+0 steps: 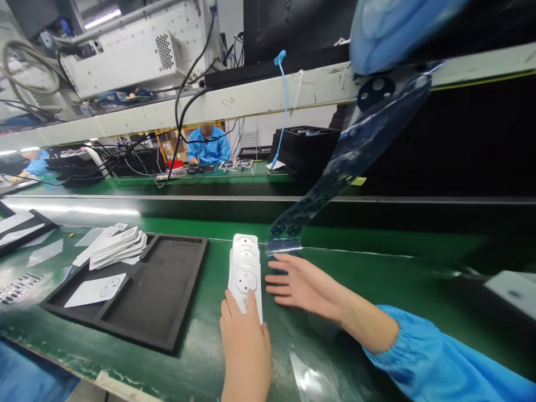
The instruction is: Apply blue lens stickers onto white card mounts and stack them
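A white multi-socket faceplate (245, 271) lies lengthwise on the green belt (377, 279). My left hand (245, 349) rests flat on its near end, thumb laid over the nearest socket. My right hand (299, 282) lies just right of the plate with fingers stretched out toward it, fingertips by the lower end of a clear blue film strip (347, 153). The strip carries dark round pieces and hangs down from the upper right. Neither hand grips anything that I can see.
A black foam tray (167, 312) sits left of the plate, holding one white plate (96, 290) and a stack of white plates (119, 245). Loose film scraps lie at far left. Across the line a person in a blue coat (208, 146) works near black stacked trays (304, 148).
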The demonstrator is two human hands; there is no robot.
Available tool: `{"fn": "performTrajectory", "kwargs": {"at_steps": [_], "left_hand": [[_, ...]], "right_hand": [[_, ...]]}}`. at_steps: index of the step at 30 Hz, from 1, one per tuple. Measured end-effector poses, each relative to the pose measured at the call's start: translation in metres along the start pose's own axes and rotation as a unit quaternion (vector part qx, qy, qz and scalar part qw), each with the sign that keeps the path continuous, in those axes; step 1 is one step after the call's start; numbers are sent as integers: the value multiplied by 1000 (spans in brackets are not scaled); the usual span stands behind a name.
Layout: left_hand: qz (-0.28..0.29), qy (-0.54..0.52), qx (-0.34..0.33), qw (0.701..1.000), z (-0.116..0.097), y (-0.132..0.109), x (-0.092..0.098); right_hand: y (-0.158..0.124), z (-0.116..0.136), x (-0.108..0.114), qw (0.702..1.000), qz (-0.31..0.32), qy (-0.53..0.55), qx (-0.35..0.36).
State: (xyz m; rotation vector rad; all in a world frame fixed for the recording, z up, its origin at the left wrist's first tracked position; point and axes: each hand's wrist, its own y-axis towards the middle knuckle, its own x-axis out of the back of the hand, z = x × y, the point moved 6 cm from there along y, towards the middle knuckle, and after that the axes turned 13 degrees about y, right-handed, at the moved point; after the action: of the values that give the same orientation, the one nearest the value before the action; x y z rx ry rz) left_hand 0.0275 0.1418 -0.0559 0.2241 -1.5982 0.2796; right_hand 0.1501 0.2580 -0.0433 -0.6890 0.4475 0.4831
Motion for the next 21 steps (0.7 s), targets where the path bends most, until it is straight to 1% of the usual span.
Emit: {"fn": "performTrajectory", "kwargs": {"at_steps": [1, 2, 3, 4, 5, 6, 9, 12, 13, 15, 17, 18, 19, 21], "left_hand": [[-3, -5, 0, 1000, 0, 0, 2], [-9, -11, -2, 1000, 0, -1, 3], [-18, -17, -6, 1000, 0, -2, 3], [-27, -21, -9, 999, 0, -3, 3], [-37, -22, -10, 999, 1, -4, 2], [-46, -20, -9, 999, 2, -5, 2], [-52, -6, -11, 999, 4, -6, 0], [-31, 13, -23, 999, 2, -8, 4], [-37, 29, -16, 999, 1, -9, 8], [-75, 78, 18, 994, -3, -16, 20], [-118, 131, 43, 983, -12, -25, 30], [-128, 149, 37, 980, -19, -30, 31], [-128, 160, 13, 979, -29, -35, 30], [-99, 155, -73, 980, -51, -44, 21]], "right_hand": [[-1, 11, 4, 993, -6, -80, 87], [-4, 23, 9, 973, -17, -150, 176], [-9, 34, 13, 943, -30, -208, 256], [-14, 42, 19, 910, -44, -255, 322], [-20, 47, 26, 881, -54, -290, 369], [-24, 50, 33, 860, -63, -313, 397], [-33, 45, 55, 817, -65, -376, 432], [-40, 35, 66, 797, -43, -402, 449], [-43, 34, 67, 786, -40, -406, 464], [-48, 36, 69, 766, -46, -406, 496], [-53, 39, 70, 744, -63, -415, 520], [-55, 41, 70, 733, -70, -427, 525], [-56, 41, 71, 725, -75, -440, 525], [-55, 39, 71, 717, -72, -470, 510]]}}
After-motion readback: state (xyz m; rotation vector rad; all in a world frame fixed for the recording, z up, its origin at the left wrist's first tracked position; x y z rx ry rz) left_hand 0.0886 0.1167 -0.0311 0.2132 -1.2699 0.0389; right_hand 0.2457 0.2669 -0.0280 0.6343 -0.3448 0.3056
